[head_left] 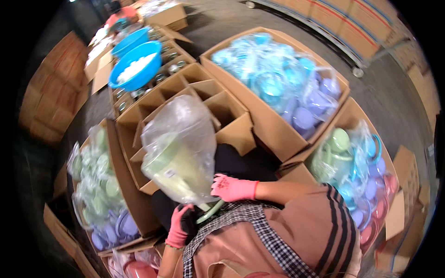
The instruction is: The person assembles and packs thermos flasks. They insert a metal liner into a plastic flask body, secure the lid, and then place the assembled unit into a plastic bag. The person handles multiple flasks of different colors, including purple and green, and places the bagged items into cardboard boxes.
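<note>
A clear plastic bag (185, 113) stands up from my lap, drawn over a pale green plastic vessel (168, 162) with a small white label. Its curved green handle (211, 212) sticks out below the bag's mouth. I wear pink gloves. My right hand (235, 187) is closed at the bag's right edge, its fingers curled against the film. Lower down, my left hand (178, 227) pinches the bag's lower left edge; its dark palm side shows. The exact kind of vessel is blurred by the film.
A divided carton (190, 74) stands right ahead. Cartons of bagged blue and purple pieces (273, 83), mixed colours (357, 176) and green and purple pieces (99, 185) surround me. Farther left, a blue basin (134, 83) holds white items above glass jars. A wheeled trolley (315, 34) carries boxes behind.
</note>
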Demonstrator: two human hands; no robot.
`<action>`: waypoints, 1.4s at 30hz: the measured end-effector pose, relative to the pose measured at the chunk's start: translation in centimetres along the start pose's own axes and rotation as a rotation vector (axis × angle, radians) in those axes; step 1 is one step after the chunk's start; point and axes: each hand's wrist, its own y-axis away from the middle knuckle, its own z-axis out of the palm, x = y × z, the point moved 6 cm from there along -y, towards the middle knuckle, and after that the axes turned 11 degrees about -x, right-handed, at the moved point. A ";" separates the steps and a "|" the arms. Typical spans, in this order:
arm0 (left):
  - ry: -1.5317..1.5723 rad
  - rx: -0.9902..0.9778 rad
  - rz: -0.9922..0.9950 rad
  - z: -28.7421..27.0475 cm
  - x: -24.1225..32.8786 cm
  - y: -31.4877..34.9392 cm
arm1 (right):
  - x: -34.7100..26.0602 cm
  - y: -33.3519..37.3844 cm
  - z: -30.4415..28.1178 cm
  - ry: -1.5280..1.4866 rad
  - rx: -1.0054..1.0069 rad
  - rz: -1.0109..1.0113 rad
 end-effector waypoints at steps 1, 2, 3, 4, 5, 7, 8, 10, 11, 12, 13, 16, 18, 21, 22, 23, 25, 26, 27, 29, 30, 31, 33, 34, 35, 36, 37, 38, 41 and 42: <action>0.148 -0.022 0.048 0.8 0.6 0.0 | 0.5 0.1 0.3 -0.170 0.092 -0.037; -0.260 -0.052 0.202 -3.3 -1.1 -0.4 | 0.6 0.1 0.5 -0.329 0.183 -0.097; 0.154 0.072 0.114 2.4 2.3 0.1 | 0.6 -0.2 0.5 -0.171 0.072 -0.044; 0.057 0.068 0.088 1.9 2.4 0.3 | -0.2 -0.7 0.1 -0.011 -0.033 -0.029; -0.042 0.066 0.067 1.0 2.6 0.5 | -0.8 -1.2 -0.3 0.110 -0.109 -0.022; -0.230 0.115 -0.013 0.4 3.2 0.5 | -1.5 -1.4 -0.6 0.014 -0.059 0.034; -0.393 0.178 -0.007 -1.4 3.1 -0.2 | -2.4 -1.1 -1.4 -0.072 -0.028 0.036; -0.365 0.277 0.000 -2.8 4.5 -0.9 | -3.3 -1.1 -2.0 -0.183 0.054 0.005; -0.298 0.305 -0.002 -4.3 4.7 -1.1 | -3.6 -1.5 -2.2 -0.211 0.101 -0.031; -0.224 0.391 0.038 -3.6 6.4 -0.7 | -4.2 -1.9 -3.4 -0.199 0.144 -0.062; -0.217 0.366 0.092 -5.2 7.8 -1.0 | -4.9 -1.9 -5.7 -0.218 0.233 -0.081; -0.156 0.240 0.390 -3.3 14.4 0.1 | -7.4 -1.4 -11.8 -0.240 0.401 -0.118; -0.359 0.283 0.403 -0.8 18.7 1.3 | -8.7 -1.4 -13.7 -0.195 0.391 -0.097; -0.392 0.358 0.358 -0.7 18.8 0.8 | -9.0 -1.0 -12.6 -0.220 0.202 0.010; -0.386 0.352 0.416 -1.7 17.5 1.1 | -9.2 -1.2 -12.3 -0.230 -0.006 0.056; -0.380 0.348 0.473 -2.6 16.5 1.8 | -9.8 -0.5 -14.6 -0.099 0.187 0.036; -0.329 0.460 0.435 -1.2 14.2 3.2 | -11.6 1.0 -18.6 0.141 0.548 0.002; -0.553 0.556 0.404 -1.6 12.9 4.1 | -13.2 0.5 -19.6 0.306 0.607 -0.138; -0.767 0.633 0.373 -0.2 11.9 4.6 | -14.6 -0.4 -20.0 0.486 0.660 -0.272; -0.737 0.574 0.427 1.4 10.1 4.2 | -15.5 -3.4 -16.6 0.773 0.529 -0.413; -0.701 0.584 0.317 1.9 10.0 3.7 | -13.6 -6.6 -13.4 0.909 0.358 -0.360; -0.919 0.709 0.435 2.4 10.1 4.3 | -12.4 -9.7 -10.7 1.031 0.189 -0.330; -0.737 0.701 0.452 1.3 9.6 5.1 | -13.8 -10.0 -11.4 1.076 0.129 -0.487; -0.794 0.647 0.481 1.7 9.7 5.5 | -13.8 -10.5 -11.4 1.081 0.115 -0.548; -0.853 0.587 0.510 2.3 9.8 6.0 | -13.5 -11.0 -11.3 1.086 0.102 -0.602; -0.910 0.516 0.533 2.6 9.3 6.2 | -12.5 -11.7 -11.1 1.092 0.208 -0.671; -0.902 0.313 0.648 3.0 9.1 6.3 | -11.6 -11.3 -12.9 0.886 0.374 -0.804; -1.034 0.335 0.805 3.1 9.7 7.5 | -9.2 -11.7 -13.4 0.787 0.258 -0.635; -0.385 0.653 0.856 -4.4 9.0 10.9 | -8.2 -7.1 -18.2 0.755 0.268 -0.266; -0.007 0.128 0.848 -8.8 8.2 8.3 | -8.0 -5.2 -19.8 0.687 0.340 -0.133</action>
